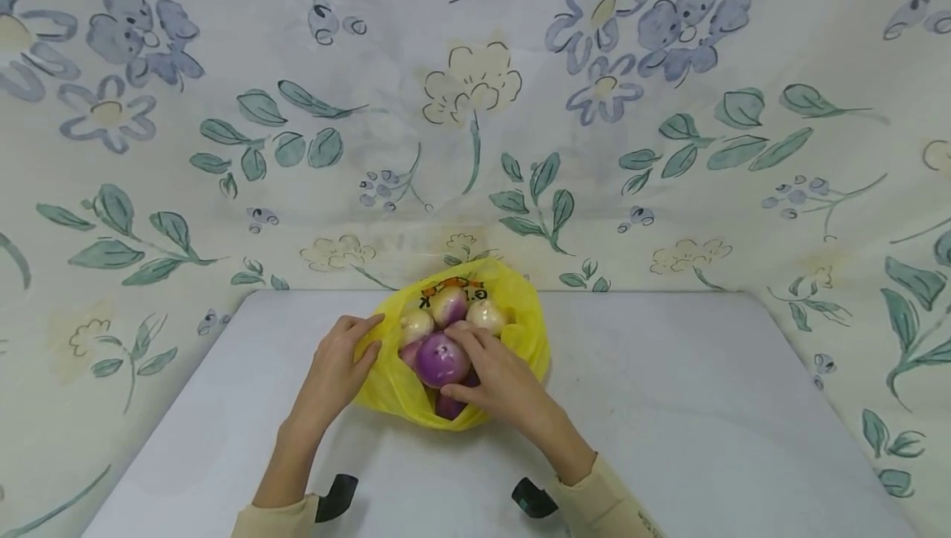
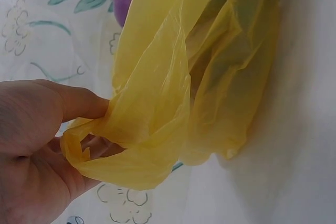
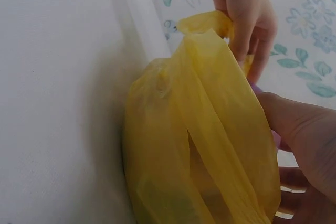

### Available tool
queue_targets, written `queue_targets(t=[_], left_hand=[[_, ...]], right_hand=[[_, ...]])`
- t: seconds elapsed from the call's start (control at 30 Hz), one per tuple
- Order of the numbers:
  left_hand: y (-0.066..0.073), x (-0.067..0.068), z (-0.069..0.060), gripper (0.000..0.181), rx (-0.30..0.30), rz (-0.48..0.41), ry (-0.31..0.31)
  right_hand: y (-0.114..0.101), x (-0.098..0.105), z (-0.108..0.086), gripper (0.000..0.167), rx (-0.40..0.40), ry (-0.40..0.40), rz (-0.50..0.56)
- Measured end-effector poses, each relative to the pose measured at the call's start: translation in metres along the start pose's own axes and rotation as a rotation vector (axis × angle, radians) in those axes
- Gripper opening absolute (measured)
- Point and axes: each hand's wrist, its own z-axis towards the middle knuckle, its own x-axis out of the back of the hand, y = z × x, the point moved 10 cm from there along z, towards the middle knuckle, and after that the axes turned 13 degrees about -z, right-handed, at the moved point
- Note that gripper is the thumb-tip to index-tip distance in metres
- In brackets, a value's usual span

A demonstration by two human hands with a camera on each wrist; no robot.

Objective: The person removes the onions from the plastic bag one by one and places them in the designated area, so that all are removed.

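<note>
A yellow plastic bag (image 1: 384,385) lies on the table with its mouth open towards me, holding several glossy purple-and-white turnips. My left hand (image 1: 336,366) grips the bag's left rim; in the left wrist view, the thumb and fingers of that hand (image 2: 39,129) are around a loop of the plastic. At the front of the pile is a mostly purple turnip (image 1: 440,362), and my right hand (image 1: 508,375) holds it with fingers over its top and the thumb low on its side. Paler turnips (image 1: 486,318) sit behind it. In the right wrist view the bag's side hides most of the turnips.
The white table (image 1: 654,406) extends to both sides of the bag. Behind it and at the sides hangs a floral-print cloth (image 1: 475,175). Dark wrist-worn pieces (image 1: 535,497) sit by both sleeves.
</note>
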Motion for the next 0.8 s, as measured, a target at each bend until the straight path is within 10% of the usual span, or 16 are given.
queue_targets(t=[0.8], left_hand=[[-0.0053,-0.0007,-0.0005,0.039,0.036,-0.007,-0.016]], right_hand=[[0.0068,0.0076,-0.0029,0.077,-0.063,-0.006,0.062]])
